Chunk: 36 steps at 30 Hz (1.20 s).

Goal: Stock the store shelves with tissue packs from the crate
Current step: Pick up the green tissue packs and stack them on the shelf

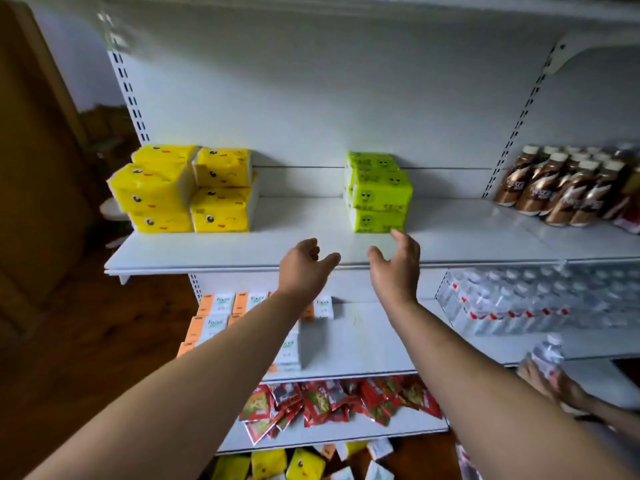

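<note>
A: Head view, entry one. State of the hands?

B: Left hand (304,263) and right hand (394,261) are both raised at the front edge of the upper shelf (301,220). Palms face each other, fingers are spread and loosely curved, and neither holds anything.

A: Contact with stock?

B: The right fingertips are just beside the front lower corner of the green tissue packs (379,192). I cannot tell whether they touch.

A: Location of the tissue packs?

B: The green ones are stacked upright mid-shelf. The yellow tissue packs (187,188) are stacked at the shelf's left end, well apart from the green. The shelf between the two stacks is bare.

A: Below?

B: Orange-and-white facial tissue packs (221,303) lie on the next shelf down, partly hidden by the left forearm. Red sachets (339,400) are heaped on the shelf under that. More yellow packs (304,465) lie loose at the bottom edge of the view. What holds them is out of sight.

A: Right bay?

B: Brown coffee bottles (561,188) are up top, with wrapped water bottle cases (519,299) beneath. A second person's hand (540,379) grips a single water bottle (549,355) at the lower right.
</note>
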{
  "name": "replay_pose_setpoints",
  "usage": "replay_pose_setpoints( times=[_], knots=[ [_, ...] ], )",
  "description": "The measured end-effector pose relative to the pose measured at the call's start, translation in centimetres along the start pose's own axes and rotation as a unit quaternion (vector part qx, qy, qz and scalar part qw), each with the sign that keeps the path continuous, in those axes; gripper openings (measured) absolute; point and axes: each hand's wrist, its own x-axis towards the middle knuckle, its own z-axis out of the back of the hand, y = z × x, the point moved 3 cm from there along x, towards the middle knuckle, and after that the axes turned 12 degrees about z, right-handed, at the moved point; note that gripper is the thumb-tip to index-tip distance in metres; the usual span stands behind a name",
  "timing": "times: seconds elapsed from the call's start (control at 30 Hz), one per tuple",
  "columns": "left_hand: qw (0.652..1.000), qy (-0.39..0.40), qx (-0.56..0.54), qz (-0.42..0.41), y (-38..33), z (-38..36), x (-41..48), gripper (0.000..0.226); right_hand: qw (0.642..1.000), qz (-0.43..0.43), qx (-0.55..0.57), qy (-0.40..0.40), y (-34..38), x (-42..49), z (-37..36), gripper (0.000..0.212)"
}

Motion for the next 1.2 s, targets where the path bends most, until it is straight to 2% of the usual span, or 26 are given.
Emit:
replay_pose_setpoints(
  times=[0.03,0.1,0.13,0.2,0.27,0.3,0.4,0.53,0.63,0.77,0.9,1.07,1.13,1.2],
  knots=[
    [1.000,0.012,-0.005,0.004,1.5,0.6,-1.0,0.014,1.000,-0.022,0.008,0.013,0.1,-2.0,-0.4,0.047],
    [0.999,0.028,0.011,0.019,4.8,1.6,-2.9,0.041,0.997,-0.067,0.021,0.044,-0.1,-6.3,-1.6,0.046],
    [0.999,0.034,0.022,0.029,6.5,2.0,-3.7,0.042,0.994,-0.087,0.024,0.058,-0.4,-8.5,-2.4,0.045],
    [0.997,0.051,0.030,0.044,9.6,2.7,-4.9,0.020,0.989,-0.121,0.035,0.080,-1.0,-12.4,-3.5,0.045],
    [0.996,0.053,0.031,0.058,11.3,3.5,-5.5,0.014,0.984,-0.149,0.039,0.088,-1.3,-14.7,-3.8,0.044],
    [0.996,0.053,0.034,0.059,11.6,3.8,-5.6,0.016,0.983,-0.159,0.038,0.087,-1.3,-15.1,-3.7,0.044],
    [0.997,0.058,0.024,0.048,11.1,4.5,-5.1,0.042,0.980,-0.171,0.039,0.091,-1.2,-14.2,-3.4,0.044],
    [0.996,0.072,0.007,0.049,11.7,4.3,-4.7,0.046,0.977,-0.179,0.036,0.109,-1.1,-13.7,-4.4,0.043],
    [0.994,0.078,0.017,0.081,16.2,3.5,-4.3,0.049,0.974,-0.185,0.026,0.128,-3.0,-16.5,-7.2,0.038],
    [0.981,0.075,0.041,0.173,28.8,1.4,-3.5,0.030,0.952,-0.224,-0.001,0.207,-10.2,-25.5,-13.7,0.031],
    [0.942,0.068,0.090,0.315,47.5,-2.2,-4.2,0.051,0.898,-0.292,-0.040,0.326,-22.2,-39.2,-21.3,0.031],
    [0.889,0.055,0.109,0.442,70.2,-7.5,-5.7,0.053,0.842,-0.330,-0.065,0.422,-36.7,-54.1,-30.1,0.030],
    [0.874,0.045,0.095,0.475,77.4,-9.7,-6.1,0.048,0.818,-0.356,-0.061,0.448,-41.4,-58.9,-33.3,0.035],
    [0.862,0.028,0.064,0.501,82.9,-11.9,-6.3,0.031,0.807,-0.369,-0.055,0.458,-45.3,-62.5,-35.9,0.043]
  ],
)
